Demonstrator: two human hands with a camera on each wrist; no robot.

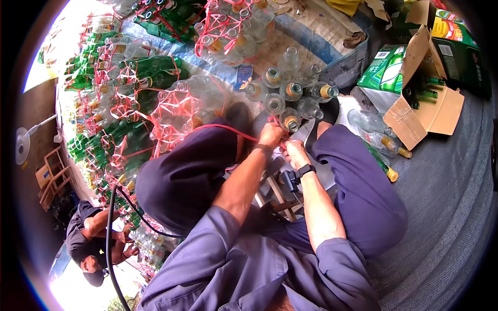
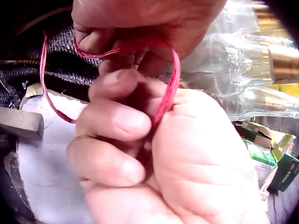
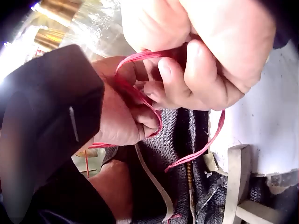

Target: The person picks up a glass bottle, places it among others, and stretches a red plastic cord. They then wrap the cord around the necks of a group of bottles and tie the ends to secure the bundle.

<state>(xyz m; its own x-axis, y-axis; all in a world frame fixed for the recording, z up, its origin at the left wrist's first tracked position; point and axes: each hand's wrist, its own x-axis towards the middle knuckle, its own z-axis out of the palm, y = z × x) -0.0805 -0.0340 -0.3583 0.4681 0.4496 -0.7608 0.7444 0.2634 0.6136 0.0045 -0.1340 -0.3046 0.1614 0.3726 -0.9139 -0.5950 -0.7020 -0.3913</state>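
Note:
Both hands meet in front of a cluster of clear glass bottles [image 1: 290,90]. My left hand [image 1: 272,136] has its fingers curled around a pinkish-red plastic string [image 1: 228,127], which runs off across the left leg. Close against it, my right hand [image 1: 295,154] grips the same string in a curled fist. Between the hands the string forms a loop [image 2: 172,86], and a loose tail [image 3: 198,153] hangs from my right hand. In the right wrist view, the left hand [image 3: 117,112] shows at the left with the string passing over its fingers.
Bundled bottles [image 1: 179,106] tied with red string stand at the left. Loose bottles [image 1: 373,122] lie at the right beside an opened carton [image 1: 441,116]. A wooden frame [image 1: 280,194] is between the legs. Another person [image 1: 91,233] crouches at the far left near a black cable [image 1: 110,233].

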